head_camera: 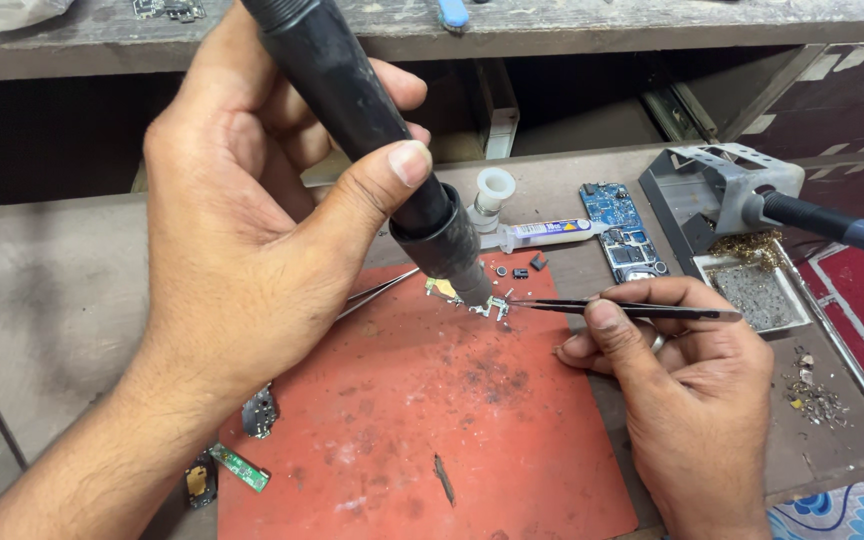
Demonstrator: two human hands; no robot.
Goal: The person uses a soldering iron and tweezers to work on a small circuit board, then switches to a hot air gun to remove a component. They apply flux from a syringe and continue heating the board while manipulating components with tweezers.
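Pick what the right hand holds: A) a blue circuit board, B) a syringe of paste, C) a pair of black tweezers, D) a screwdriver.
C: the right hand pinches thin black tweezers, their tips at the small metal part on the red mat.

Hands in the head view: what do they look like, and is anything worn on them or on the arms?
Both are bare, without gloves. The left hand shows a bare wrist and forearm with no sleeve or watch in view. The right hand wears a metal ring on one finger; its wrist is bare to the frame edge. Nails are short. No markings are visible.
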